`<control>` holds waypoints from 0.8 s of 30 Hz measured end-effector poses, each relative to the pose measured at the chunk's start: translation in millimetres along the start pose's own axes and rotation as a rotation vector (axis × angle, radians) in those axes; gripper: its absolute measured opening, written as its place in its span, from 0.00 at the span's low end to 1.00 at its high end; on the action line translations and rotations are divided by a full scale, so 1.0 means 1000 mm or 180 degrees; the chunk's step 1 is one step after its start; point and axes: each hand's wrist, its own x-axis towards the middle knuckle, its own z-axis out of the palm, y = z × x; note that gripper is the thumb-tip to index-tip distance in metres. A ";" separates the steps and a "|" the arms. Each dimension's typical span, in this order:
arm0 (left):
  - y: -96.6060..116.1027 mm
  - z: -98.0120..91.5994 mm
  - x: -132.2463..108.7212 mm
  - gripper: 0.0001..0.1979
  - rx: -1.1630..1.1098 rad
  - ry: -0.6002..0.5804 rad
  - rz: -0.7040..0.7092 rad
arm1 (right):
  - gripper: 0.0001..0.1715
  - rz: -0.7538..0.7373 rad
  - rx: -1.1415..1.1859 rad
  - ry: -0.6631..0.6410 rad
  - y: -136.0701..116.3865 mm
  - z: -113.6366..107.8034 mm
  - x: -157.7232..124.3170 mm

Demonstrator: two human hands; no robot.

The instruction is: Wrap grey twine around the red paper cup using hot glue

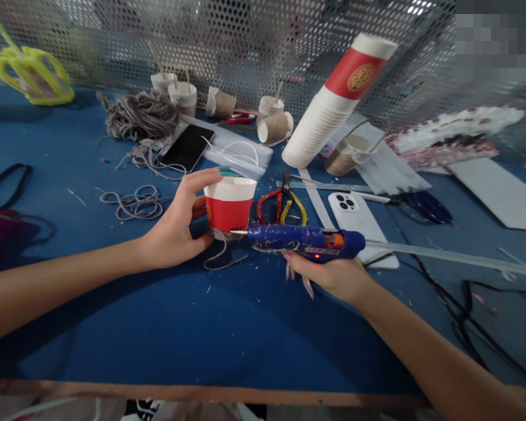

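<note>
My left hand is closed around the left side of a red and white paper cup, which stands upright. Grey cord runs from under the cup's base, and its loose end trails over the blue table. In my right hand is a blue hot glue gun with a red light lit. Its metal nozzle points left at the lower edge of the cup; whether it touches I cannot tell. A long clear glue stick sticks out of the gun's rear.
Scissors with red and yellow handles lie behind the gun, beside a white phone. A tall stack of paper cups leans at the back. Grey cord, a black phone and several cord-wrapped cups are further off. Black cables lie right.
</note>
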 end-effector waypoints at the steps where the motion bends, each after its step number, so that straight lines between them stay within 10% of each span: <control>1: 0.000 0.000 0.000 0.43 -0.0030 -0.0017 0.0007 | 0.14 -0.0001 0.0005 -0.0004 -0.001 0.000 0.000; 24: 0.003 0.000 0.002 0.40 -0.0414 -0.0132 -0.0106 | 0.18 0.0251 -0.0187 -0.0216 -0.027 -0.007 -0.002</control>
